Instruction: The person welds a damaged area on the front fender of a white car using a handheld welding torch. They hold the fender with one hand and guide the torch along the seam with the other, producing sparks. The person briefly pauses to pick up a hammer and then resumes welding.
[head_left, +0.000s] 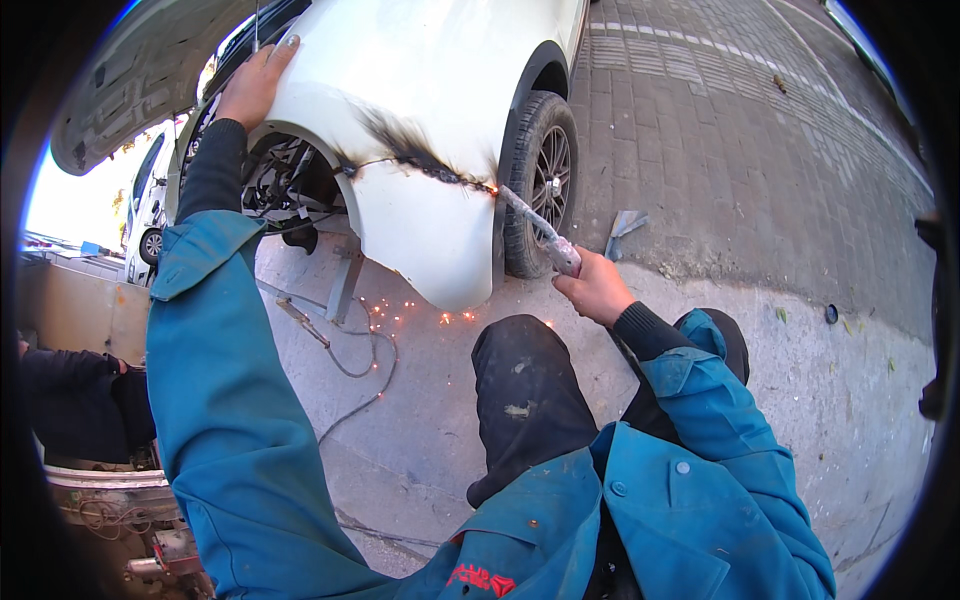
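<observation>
My right hand (598, 288) grips the pinkish handle of a torch (541, 228). The torch's tip glows orange at the wheel-side edge of a white car fender (430, 235). A blackened, jagged cut (440, 172) runs across the fender from the open wheel arch to that tip, with soot smeared above it. Orange sparks (458, 318) scatter on the ground beneath the panel. Up at the fender's top edge, my left hand (258, 82) rests with its fingers laid along the white metal; its thumb is hidden.
The car's wheel (545, 180) stands just beyond the torch. A second hand tool (303, 322) and a grey hose (370, 395) lie on the concrete. Scrap metal (627, 224) sits right of the wheel. The raised hood (130, 85) and a person in dark clothes (75, 400) are leftward.
</observation>
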